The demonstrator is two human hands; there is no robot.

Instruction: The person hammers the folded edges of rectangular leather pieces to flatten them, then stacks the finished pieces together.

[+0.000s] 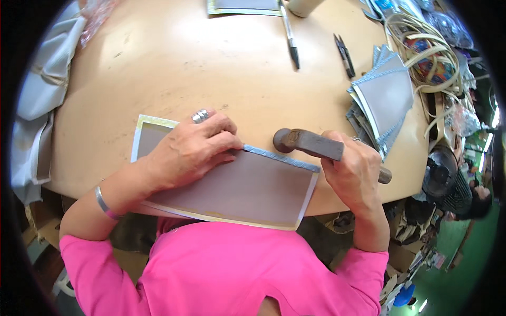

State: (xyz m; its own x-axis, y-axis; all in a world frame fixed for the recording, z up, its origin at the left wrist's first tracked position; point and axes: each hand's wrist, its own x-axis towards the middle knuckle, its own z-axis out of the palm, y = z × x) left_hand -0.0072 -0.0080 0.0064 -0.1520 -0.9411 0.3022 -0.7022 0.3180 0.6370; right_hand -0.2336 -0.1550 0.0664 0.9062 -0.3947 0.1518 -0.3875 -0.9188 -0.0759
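A grey sheet panel (240, 192) with pale borders lies at the table's near edge, its front side reaching over that edge. Along its far side runs a blue, textured folded strip (279, 158). My left hand (197, 145) rests on the panel, with curled fingers pinching the far edge where the blue strip begins. In my right hand (356, 168) is a hammer (316, 144), gripped by its wooden handle. Its dark metal head hovers or rests just beyond the strip's right part; I cannot tell whether it touches the table.
A fanned stack of similar grey panels (387, 97) lies at the right. Beyond are a pen (291, 45), black snips (344, 55) and another panel (245, 6). Cream strips (421, 58) pile at the right rim, and white material (45, 84) hangs at the left.
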